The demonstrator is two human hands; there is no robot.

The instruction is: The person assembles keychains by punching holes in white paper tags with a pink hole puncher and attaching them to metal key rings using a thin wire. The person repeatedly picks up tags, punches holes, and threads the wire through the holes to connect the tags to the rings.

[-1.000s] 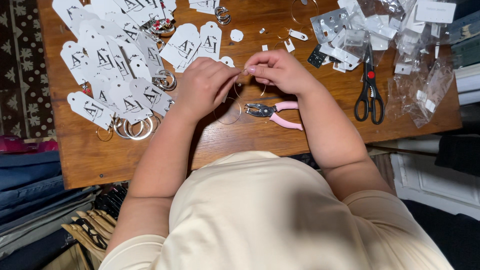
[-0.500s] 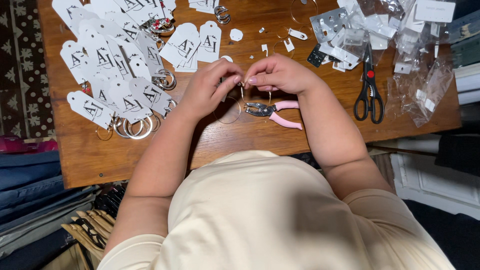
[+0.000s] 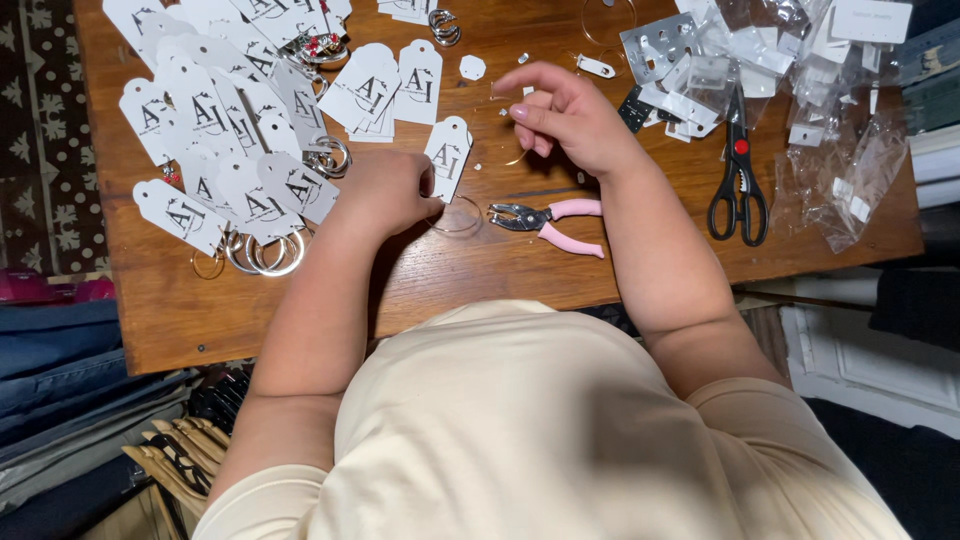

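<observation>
left hand (image 3: pixel 385 190) closing on one white tag (image 3: pixel 447 155) lying at 12 o'clock of it | right hand (image 3: pixel 565 115) pinching one thin hoop (image 3: pixel 512 158), hardly visible | one pink pliers (image 3: pixel 550 218) lying at 6 o'clock of right hand | one black scissors (image 3: pixel 738 185) at 3 o'clock | tag heap (image 3: pixel 215 150) uncountable at 9 o'clock on surface (image 3: pixel 450 270) | clear bags (image 3: pixel 845 180), contents unclear

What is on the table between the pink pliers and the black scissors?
In the head view, the person's right forearm crosses the stretch between the pink pliers and the black scissors. The wooden table beside it looks bare there.
</observation>
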